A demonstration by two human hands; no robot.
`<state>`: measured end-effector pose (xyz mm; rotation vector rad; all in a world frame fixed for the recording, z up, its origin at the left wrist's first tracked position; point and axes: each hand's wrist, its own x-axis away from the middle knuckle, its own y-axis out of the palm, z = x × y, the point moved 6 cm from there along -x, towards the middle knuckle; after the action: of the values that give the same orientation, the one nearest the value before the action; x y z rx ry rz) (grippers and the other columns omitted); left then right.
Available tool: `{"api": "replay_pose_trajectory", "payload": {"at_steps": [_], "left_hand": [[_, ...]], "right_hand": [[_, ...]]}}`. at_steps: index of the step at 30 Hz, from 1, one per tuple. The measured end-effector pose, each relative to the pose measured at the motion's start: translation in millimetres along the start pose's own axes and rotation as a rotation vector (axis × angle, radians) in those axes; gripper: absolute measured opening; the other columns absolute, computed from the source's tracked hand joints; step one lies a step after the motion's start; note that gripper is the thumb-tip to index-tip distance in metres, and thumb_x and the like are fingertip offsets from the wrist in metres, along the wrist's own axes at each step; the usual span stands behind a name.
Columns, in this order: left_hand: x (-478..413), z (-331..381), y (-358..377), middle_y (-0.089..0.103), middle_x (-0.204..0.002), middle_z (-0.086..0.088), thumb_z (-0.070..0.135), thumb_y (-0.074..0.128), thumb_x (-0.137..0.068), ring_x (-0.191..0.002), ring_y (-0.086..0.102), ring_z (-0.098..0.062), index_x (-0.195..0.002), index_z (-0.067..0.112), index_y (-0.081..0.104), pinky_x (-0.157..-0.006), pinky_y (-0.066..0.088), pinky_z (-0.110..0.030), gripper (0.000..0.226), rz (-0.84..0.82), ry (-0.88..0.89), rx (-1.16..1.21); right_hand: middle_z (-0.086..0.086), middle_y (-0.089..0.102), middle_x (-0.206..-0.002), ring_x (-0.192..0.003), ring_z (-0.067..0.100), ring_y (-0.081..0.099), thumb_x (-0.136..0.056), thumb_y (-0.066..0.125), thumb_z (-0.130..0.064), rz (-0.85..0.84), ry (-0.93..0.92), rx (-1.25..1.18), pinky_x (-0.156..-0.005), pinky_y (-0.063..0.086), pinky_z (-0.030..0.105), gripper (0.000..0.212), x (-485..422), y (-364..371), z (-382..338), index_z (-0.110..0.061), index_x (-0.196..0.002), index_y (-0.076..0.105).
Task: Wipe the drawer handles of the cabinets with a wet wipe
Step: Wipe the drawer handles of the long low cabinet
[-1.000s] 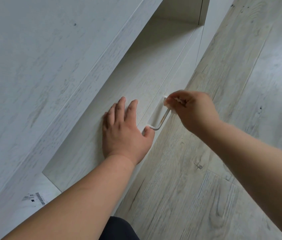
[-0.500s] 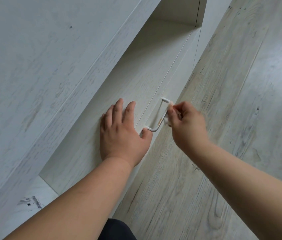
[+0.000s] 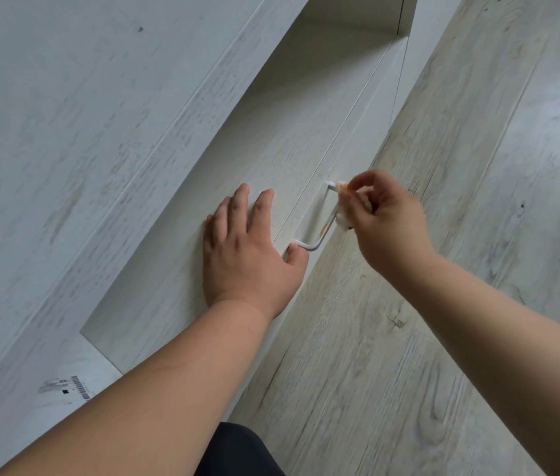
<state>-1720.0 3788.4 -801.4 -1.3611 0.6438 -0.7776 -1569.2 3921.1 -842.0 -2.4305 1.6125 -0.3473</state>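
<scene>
Because the white bar handle (image 3: 319, 241) runs lengthwise along the pale cabinet front (image 3: 237, 149), from a far post higher in the view to a near post toward the person, any wiping stroke has to follow that long axis. The right hand (image 3: 386, 223) is the one at work. Its grip is closed, fingers and thumb curled and pinching a crumpled wet wipe (image 3: 343, 221) against the far part of the bar. From that grip, the bare stretch of handle lies down and toward the person, ending at the near corner. A small brownish smear (image 3: 324, 229) shows on the bar just below the wipe, so the next pass probably needs to slide toward the person along the bar and over that mark. The left hand (image 3: 247, 255) lies flat on the cabinet front beside the handle with its fingers straight, holding nothing. Its thumb tip is just beside the near post. It is the hand closer to the unwiped end, and a full stroke could run the wipe into that thumb. Pale wood floor (image 3: 443, 321) lies below the drawer.
</scene>
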Motion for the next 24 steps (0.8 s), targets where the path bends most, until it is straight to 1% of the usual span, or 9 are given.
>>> {"api": "replay_pose_trajectory", "payload": {"at_steps": [1, 3, 6, 8, 10, 14, 18, 20, 24], "left_hand": [[0, 0, 0, 0.016, -0.172, 0.002, 0.057, 0.044, -0.086, -0.156, 0.011, -0.023, -0.160, 0.033, 0.025, -0.129, 0.013, -0.046, 0.080, 0.001, 0.001, -0.002], [0, 0, 0, 0.014, -0.172, 0.002, 0.056, 0.048, -0.089, -0.157, 0.010, -0.023, -0.161, 0.033, 0.024, -0.130, 0.012, -0.046, 0.079, -0.007, 0.005, -0.004], [1, 0, -1, 0.013, -0.173, 0.002, 0.054, 0.052, -0.091, -0.157, 0.008, -0.022, -0.161, 0.033, 0.022, -0.130, 0.012, -0.046, 0.079, -0.016, 0.003, -0.004], [1, 1, -2, 0.012, -0.173, 0.002, 0.054, 0.052, -0.091, -0.157, 0.008, -0.022, -0.161, 0.033, 0.022, -0.130, 0.012, -0.046, 0.079, -0.014, 0.004, -0.006], [0, 1, -2, 0.012, -0.173, 0.002, 0.054, 0.052, -0.091, -0.158, 0.008, -0.022, -0.161, 0.033, 0.022, -0.130, 0.012, -0.046, 0.079, -0.020, 0.007, -0.010], [1, 0, -3, 0.012, -0.173, 0.002, 0.053, 0.054, -0.089, -0.158, 0.008, -0.022, -0.161, 0.033, 0.022, -0.130, 0.012, -0.046, 0.082, -0.028, 0.012, 0.004], [0, 0, -3, 0.014, -0.173, 0.001, 0.051, 0.054, -0.086, -0.157, 0.009, -0.022, -0.161, 0.033, 0.024, -0.129, 0.013, -0.046, 0.083, -0.022, 0.016, 0.021], [0, 0, -2, 0.013, -0.173, 0.001, 0.050, 0.056, -0.086, -0.157, 0.008, -0.022, -0.161, 0.033, 0.023, -0.130, 0.012, -0.046, 0.084, -0.028, 0.015, 0.019], [0, 0, -3, 0.012, -0.173, 0.001, 0.050, 0.056, -0.087, -0.157, 0.008, -0.022, -0.162, 0.033, 0.023, -0.130, 0.011, -0.045, 0.084, -0.028, 0.018, 0.016]], "right_hand": [[0.000, 0.072, -0.077, -0.071, 0.016, 0.070, -0.099, 0.068, -0.040, -0.026, -0.006, -0.008, -0.062, 0.059, 0.040, 0.012, 1, 3, 0, -0.030, -0.094, 0.066], [-0.003, 0.074, -0.076, -0.072, 0.014, 0.072, -0.098, 0.070, -0.034, -0.093, -0.022, -0.001, -0.069, 0.061, 0.043, 0.008, 12, 14, 1, -0.029, -0.092, 0.069], [-0.011, 0.073, -0.073, -0.069, 0.006, 0.071, -0.097, 0.072, -0.032, -0.147, -0.039, 0.038, -0.066, 0.060, 0.034, 0.010, 17, 19, -1, -0.025, -0.090, 0.071], [-0.011, 0.073, -0.075, -0.068, 0.004, 0.070, -0.097, 0.071, -0.033, -0.136, -0.030, 0.030, -0.062, 0.058, 0.028, 0.011, 7, 13, -3, -0.024, -0.090, 0.072], [-0.009, 0.074, -0.075, -0.070, 0.005, 0.070, -0.098, 0.070, -0.033, -0.125, -0.031, 0.014, -0.065, 0.059, 0.028, 0.011, 6, 12, -2, -0.024, -0.092, 0.072], [-0.011, 0.072, -0.070, -0.068, 0.004, 0.069, -0.099, 0.069, -0.028, -0.216, -0.085, 0.083, -0.063, 0.054, 0.021, 0.009, 26, 26, -3, -0.024, -0.092, 0.072], [-0.012, 0.073, -0.077, -0.074, 0.004, 0.070, -0.100, 0.067, -0.030, -0.134, -0.031, 0.016, -0.066, 0.056, 0.022, 0.010, 13, 16, -1, -0.025, -0.094, 0.074], [-0.011, 0.072, -0.075, -0.073, 0.004, 0.069, -0.100, 0.067, -0.030, -0.145, -0.054, 0.042, -0.064, 0.055, 0.022, 0.009, 21, 21, -1, -0.025, -0.097, 0.074], [-0.012, 0.070, -0.073, -0.069, -0.005, 0.068, -0.099, 0.069, -0.026, -0.220, -0.090, 0.093, -0.058, 0.049, 0.012, 0.008, 34, 30, -4, -0.020, -0.097, 0.074]]}}
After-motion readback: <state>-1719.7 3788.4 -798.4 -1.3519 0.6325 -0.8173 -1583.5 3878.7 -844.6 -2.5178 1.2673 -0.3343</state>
